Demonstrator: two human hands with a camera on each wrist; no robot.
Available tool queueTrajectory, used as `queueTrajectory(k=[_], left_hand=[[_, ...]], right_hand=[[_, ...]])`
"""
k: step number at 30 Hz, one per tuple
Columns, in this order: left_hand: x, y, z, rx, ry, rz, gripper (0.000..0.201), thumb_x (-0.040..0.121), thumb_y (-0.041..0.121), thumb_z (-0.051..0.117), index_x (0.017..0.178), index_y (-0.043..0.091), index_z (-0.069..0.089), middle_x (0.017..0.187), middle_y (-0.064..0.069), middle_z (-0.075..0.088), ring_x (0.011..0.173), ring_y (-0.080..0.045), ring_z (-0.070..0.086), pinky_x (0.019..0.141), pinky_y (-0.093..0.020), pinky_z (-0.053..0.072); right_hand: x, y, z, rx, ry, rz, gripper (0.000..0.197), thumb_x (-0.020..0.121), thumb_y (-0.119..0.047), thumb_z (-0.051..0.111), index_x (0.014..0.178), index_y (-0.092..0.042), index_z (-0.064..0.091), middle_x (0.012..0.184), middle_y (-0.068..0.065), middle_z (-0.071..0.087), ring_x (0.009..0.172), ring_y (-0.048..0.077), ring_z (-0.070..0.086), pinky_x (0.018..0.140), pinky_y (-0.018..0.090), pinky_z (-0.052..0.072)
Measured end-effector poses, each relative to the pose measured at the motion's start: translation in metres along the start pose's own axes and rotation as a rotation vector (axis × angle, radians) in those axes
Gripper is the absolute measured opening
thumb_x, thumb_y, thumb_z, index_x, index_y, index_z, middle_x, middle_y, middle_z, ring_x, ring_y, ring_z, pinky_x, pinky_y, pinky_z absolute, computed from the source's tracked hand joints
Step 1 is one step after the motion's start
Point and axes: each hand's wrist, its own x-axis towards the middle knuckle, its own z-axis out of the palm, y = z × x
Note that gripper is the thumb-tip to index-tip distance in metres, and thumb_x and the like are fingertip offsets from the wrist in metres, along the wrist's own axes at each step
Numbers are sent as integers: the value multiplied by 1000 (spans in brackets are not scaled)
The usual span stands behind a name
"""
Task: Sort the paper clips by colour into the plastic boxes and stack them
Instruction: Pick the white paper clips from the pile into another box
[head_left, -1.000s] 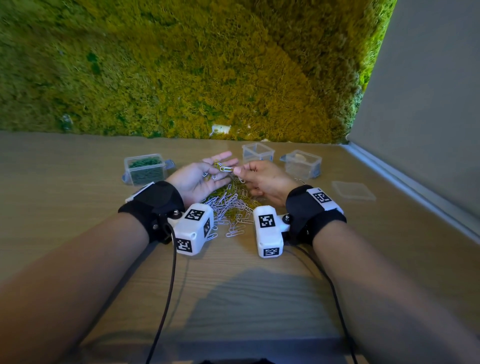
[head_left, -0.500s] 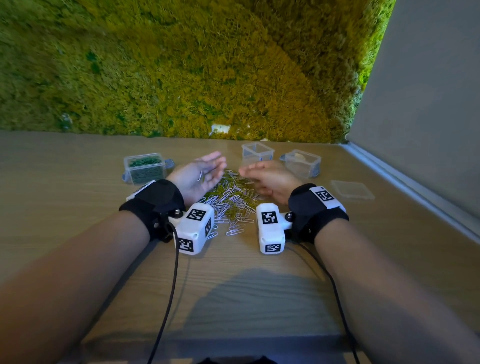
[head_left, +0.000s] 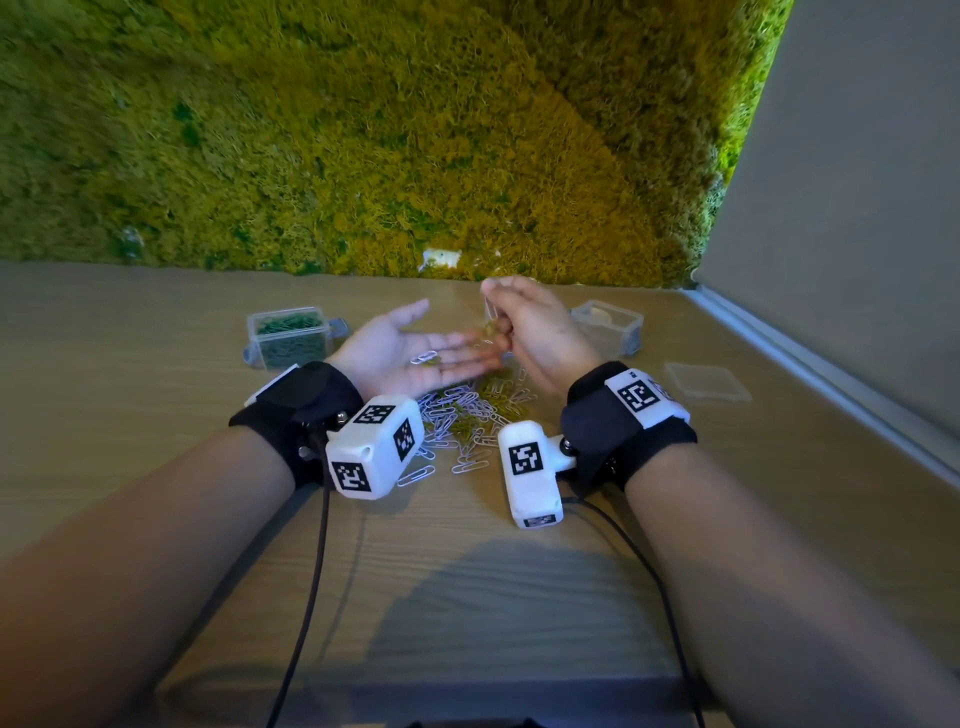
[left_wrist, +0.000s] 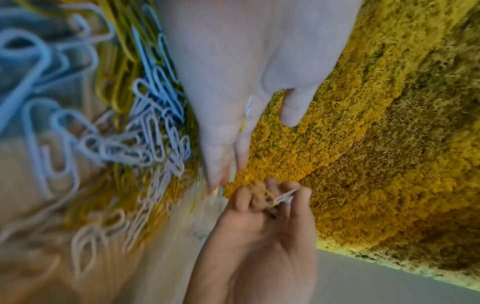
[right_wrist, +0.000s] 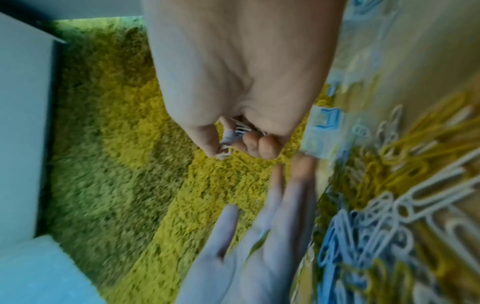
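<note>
Head view, with both wrist views. The left hand (head_left: 400, 353) lies palm up above the tabletop (head_left: 156, 415), fingers straight and spread; a white paper clip (head_left: 423, 357) rests on its palm, with a yellow one beside it. The right hand (head_left: 530, 332) is raised just beyond the left fingertips, its fingers curled round a small bunch of clips (left_wrist: 272, 197), white and yellow, pinched between thumb and fingertips; the right wrist view shows the same bunch (right_wrist: 233, 142) at the fingertips. The two hands are close together but apart.

The pile of paper clips (head_left: 467, 415), white and yellow mixed, lies on the tabletop beneath and between the hands, reaching back toward the wrist cameras. In the wrist views some clips appear pale blue, though blur and lighting make the true colour uncertain.

A box of green clips (head_left: 288, 338), clear plastic and lidless, stands to the left of the left hand. A second clear box (head_left: 608, 327) stands to the right of the right hand; its contents cannot be made out. A loose clear lid (head_left: 706, 382) lies flat on the tabletop further right, near the wall. A moss wall (head_left: 363, 130) backs the tabletop. The wrist views are blurred.
</note>
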Motion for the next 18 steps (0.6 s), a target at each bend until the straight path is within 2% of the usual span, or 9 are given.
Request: queueTrajectory(k=[2,4,6,9,11,13,15,18], left_hand=[[-1,-5,10,46,11,-32,54,101,34,31,113,-15,49,104,-38,59,90,-48,65,80,-52,50],[1,-9,16,90,85,4,40,104,24,27,113,-10,48,96,-31,60,76,-44,68,73,-51,53],[3,-10,15,97,105,12,37,103,19,30,117,-11,45,100,-31,60,77,-42,68,72,-47,55],[3,-8,10,83,108,-23,39,100,16,37,112,-18,51,104,-36,62,84,-42,68,78,-38,56],[1,-6,10,42,96,-20,35,97,12,41,116,-16,51,112,-36,59,89,-41,68,81,-33,55],[2,-6,9,30,111,-11,25,95,5,44,110,-10,56,101,-29,65,83,-33,70,77,-26,56],[3,-6,7,16,141,-1,18,95,2,43,100,-6,58,81,-20,66,70,-22,70,71,-17,55],[7,-5,6,13,203,73,18,96,2,42,94,-2,59,77,-14,63,64,-14,66,67,-14,54]], right_hand=[[-5,-4,12,-29,-70,-29,19,99,-23,49,80,-20,51,58,-5,39,47,7,38,48,26,42],[-10,-3,17,-69,-127,-29,19,100,-20,47,81,-19,49,58,-5,38,42,4,39,44,21,40],[-11,-2,14,7,-145,17,19,100,-18,45,81,-16,47,62,-4,39,37,-1,43,39,19,43],[-10,-4,3,183,-139,85,14,97,-15,53,85,-10,50,55,-6,48,38,4,54,49,31,58],[-8,0,-1,190,-81,61,11,96,-11,55,85,-7,52,55,-5,45,37,2,50,41,22,52],[-3,6,-3,151,-23,43,15,95,-11,55,81,-9,52,61,-2,38,41,2,41,40,15,40],[0,10,-4,162,-4,44,18,97,-12,53,79,-12,51,63,0,36,49,6,34,42,15,33],[2,11,-5,226,7,59,21,98,-11,49,77,-12,48,66,0,41,53,8,33,44,17,27]])
